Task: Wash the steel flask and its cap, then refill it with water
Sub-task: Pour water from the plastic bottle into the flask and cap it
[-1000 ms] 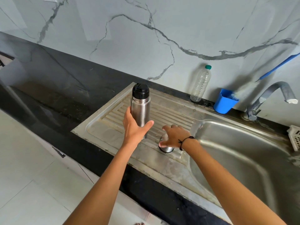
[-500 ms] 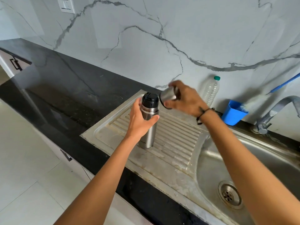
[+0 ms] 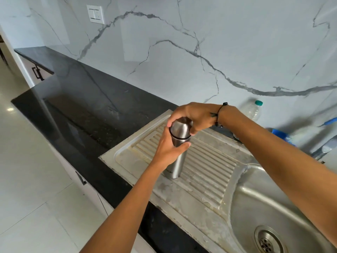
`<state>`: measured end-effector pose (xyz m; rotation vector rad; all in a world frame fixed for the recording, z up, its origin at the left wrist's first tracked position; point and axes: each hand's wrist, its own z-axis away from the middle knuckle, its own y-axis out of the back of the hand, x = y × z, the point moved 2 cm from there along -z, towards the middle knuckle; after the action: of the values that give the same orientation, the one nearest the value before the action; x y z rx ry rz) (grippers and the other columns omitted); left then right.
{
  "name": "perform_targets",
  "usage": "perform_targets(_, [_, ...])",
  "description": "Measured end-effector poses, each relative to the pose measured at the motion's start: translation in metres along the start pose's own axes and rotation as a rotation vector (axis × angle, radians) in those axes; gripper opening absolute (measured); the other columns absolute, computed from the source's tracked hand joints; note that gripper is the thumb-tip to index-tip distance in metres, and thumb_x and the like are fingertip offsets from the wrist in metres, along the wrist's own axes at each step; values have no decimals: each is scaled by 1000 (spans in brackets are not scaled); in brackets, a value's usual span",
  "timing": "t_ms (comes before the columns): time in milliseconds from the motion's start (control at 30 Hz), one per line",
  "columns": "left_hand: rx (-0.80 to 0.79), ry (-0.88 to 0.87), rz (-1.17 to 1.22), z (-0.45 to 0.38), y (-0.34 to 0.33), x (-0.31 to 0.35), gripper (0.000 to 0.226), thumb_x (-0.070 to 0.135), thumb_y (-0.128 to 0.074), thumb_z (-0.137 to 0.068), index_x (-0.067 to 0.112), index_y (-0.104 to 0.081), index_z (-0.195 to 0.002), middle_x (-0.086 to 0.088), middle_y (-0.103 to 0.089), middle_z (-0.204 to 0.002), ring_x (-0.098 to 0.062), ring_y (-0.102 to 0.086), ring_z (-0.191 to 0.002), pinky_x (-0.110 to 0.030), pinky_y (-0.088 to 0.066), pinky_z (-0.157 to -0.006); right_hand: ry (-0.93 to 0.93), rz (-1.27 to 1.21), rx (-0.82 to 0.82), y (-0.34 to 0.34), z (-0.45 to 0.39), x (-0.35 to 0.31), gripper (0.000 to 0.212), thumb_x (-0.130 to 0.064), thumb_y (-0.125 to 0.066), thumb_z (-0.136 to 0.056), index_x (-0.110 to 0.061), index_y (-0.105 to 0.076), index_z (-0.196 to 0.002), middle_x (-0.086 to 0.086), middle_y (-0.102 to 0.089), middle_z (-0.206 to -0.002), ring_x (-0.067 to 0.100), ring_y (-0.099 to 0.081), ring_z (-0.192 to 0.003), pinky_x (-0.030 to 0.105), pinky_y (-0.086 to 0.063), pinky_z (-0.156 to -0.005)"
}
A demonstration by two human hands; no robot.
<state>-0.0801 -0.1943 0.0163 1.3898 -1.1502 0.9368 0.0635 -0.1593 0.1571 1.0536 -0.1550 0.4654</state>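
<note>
The steel flask [image 3: 175, 165] stands upright on the ribbed drainboard [image 3: 209, 167] of the sink. My left hand [image 3: 168, 148] grips its upper body, thumb across the front. The rounded steel cap [image 3: 180, 127] sits on top of the flask over a black ring. My right hand [image 3: 197, 115] comes from the right and holds the cap from above, fingers curled round its far side.
The sink basin [image 3: 255, 207] with its drain [image 3: 267, 240] lies to the right. A clear plastic bottle [image 3: 252, 110], a blue cup [image 3: 280, 133] and the tap [image 3: 326, 148] stand behind my right arm. Black countertop [image 3: 82, 106] extends left.
My right hand picked the steel cap up from the drainboard, carried it over and set it on the flask's top. My left hand kept hold of the flask. The camera swung left.
</note>
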Motion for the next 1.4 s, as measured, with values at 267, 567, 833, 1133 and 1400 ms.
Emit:
perform_targets(267, [85, 5, 74, 2, -8, -2, 88, 13, -77, -76, 24, -19, -141, 13, -51, -115, -2, -56, -102, -13, -47, -83, 403, -166, 526, 4, -9, -47, 47, -62, -54, -82, -16, -54, -91, -3, -53, -71, 20, -55, -65, 30, -44, -63])
perform_targets(567, [99, 20, 51, 2, -9, 0, 85, 17, -78, -75, 26, -22, -138, 8, -47, -122, -4, -53, -99, 1, -40, -63, 181, -585, 827, -10, -12, -22, 57, -57, -24, -96, -17, -55, -70, 4, -58, -75, 23, -55, -76, 30, -38, -61])
perform_targets(833, [80, 2, 30, 2, -8, 0, 82, 13, -76, -76, 23, -25, -140, 16, -47, -114, 0, -56, -101, -4, -44, -68, 689, -472, 481, -18, -8, -39, 39, -3, -50, -88, -26, -63, -116, 3, -43, -136, 19, -39, -124, 34, -38, -97])
perform_targets(1133, [86, 55, 45, 6, -7, 7, 76, 16, -76, -77, 23, -27, -135, 11, -47, -115, -8, -50, -102, -5, -37, -65, 488, -284, 570, 5, -2, -35, 56, -53, -51, -89, -36, -34, -139, 0, -52, -112, 17, -49, -98, 32, -40, -78])
perform_targets(1400, [134, 35, 57, 3, -13, 3, 67, 16, -77, -76, 31, -30, -121, 2, -53, -119, -12, -56, -102, -4, -41, -60, 388, -191, 696, -15, -17, -44, 46, -53, -44, -92, -23, -48, -126, 9, -53, -102, 31, -58, -89, 33, -43, -71])
